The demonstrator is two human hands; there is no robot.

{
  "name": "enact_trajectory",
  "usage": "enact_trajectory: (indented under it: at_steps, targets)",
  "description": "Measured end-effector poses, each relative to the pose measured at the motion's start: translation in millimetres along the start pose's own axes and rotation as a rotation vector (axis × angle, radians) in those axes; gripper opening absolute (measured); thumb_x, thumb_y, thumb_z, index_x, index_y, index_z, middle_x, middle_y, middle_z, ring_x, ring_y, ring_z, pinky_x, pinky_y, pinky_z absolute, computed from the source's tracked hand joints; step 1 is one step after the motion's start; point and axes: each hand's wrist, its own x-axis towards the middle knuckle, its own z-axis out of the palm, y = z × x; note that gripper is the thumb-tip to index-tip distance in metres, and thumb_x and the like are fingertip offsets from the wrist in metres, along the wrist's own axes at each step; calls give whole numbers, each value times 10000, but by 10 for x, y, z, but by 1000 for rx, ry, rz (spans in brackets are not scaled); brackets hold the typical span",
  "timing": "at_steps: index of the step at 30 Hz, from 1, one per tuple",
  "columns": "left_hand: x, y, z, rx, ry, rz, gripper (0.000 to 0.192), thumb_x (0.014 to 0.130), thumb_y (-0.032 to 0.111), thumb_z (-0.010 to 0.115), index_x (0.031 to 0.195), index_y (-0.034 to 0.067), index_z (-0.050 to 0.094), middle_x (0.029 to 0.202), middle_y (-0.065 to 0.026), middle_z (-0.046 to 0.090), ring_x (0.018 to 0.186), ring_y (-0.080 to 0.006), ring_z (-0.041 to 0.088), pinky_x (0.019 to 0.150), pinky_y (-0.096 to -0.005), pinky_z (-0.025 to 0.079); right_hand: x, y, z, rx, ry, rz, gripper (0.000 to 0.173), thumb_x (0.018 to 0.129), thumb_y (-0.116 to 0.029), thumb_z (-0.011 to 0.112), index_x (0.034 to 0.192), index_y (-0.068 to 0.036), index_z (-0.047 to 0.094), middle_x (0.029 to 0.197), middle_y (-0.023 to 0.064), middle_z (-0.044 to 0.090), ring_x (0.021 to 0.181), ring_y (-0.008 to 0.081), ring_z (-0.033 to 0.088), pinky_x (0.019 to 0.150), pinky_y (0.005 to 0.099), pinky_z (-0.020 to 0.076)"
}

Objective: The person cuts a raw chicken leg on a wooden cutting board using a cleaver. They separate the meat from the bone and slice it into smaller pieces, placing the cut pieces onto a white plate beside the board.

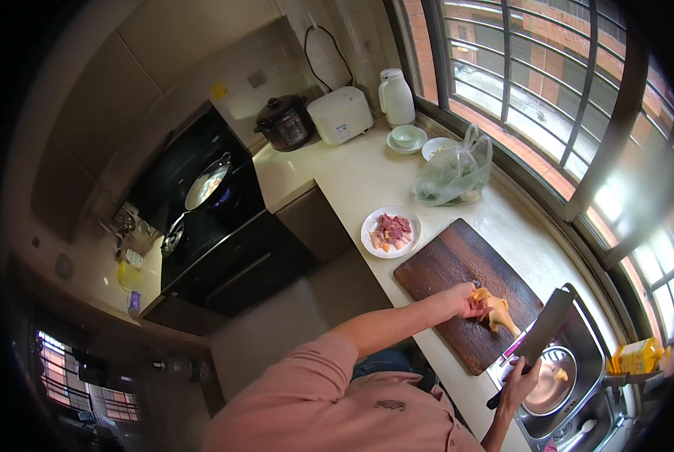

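My left hand (468, 300) grips a yellow-skinned piece of raw poultry (500, 315), apparently a leg, over the dark wooden cutting board (452, 254). The piece tapers towards the sink side of the board. In my right hand (522, 383) is a Chinese cleaver (547, 325), held by its dark handle. Its broad blade is raised beside the board's right edge, near the sink, apart from the poultry. Beyond the board's far left corner, a white plate (369, 244) holds cut raw meat (392, 230), red pieces with some yellowish skin.
Right of the board, a steel bowl (568, 370) with a yellowish scrap sits in the sink (597, 353). A plastic bag of greens (455, 175), small bowls (406, 137) and a white jug (396, 99) stand by the window. On the stove (246, 198), a pan (207, 186) sits above a blue flame.
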Motion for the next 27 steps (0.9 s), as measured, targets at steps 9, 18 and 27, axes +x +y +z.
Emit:
enact_trajectory:
  at_steps: [9, 18, 27]
  targets:
    - [-259, 388, -54, 108, -102, -203, 343, 1031, 171, 418, 1247, -68, 537, 1066, -205, 633, 916, -309, 671, 976, -556, 552, -250, -1, 1036, -121, -2, -125, 107, 973, -98, 591, 997, -2, 550, 701, 146, 673, 587, 252, 669, 527, 382, 494]
    - [-323, 617, 302, 486, 60, -102, 326, 1022, 54, 449, 1308, -87, 382, 1277, -314, 489, 1093, -467, 594, 959, -619, 544, -66, -66, 1533, -79, 100, -43, 112, 964, -76, 571, 996, 16, 518, 740, 227, 669, 679, 423, 670, 589, 486, 511]
    - [-343, 932, 619, 1310, -443, -272, 353, 885, 13, 645, 1208, -51, 516, 984, -204, 642, 932, -319, 691, 942, -480, 579, 140, 18, 1719, -108, 120, -54, 138, 937, -73, 591, 976, 40, 522, 668, 240, 636, 647, 417, 667, 592, 489, 505]
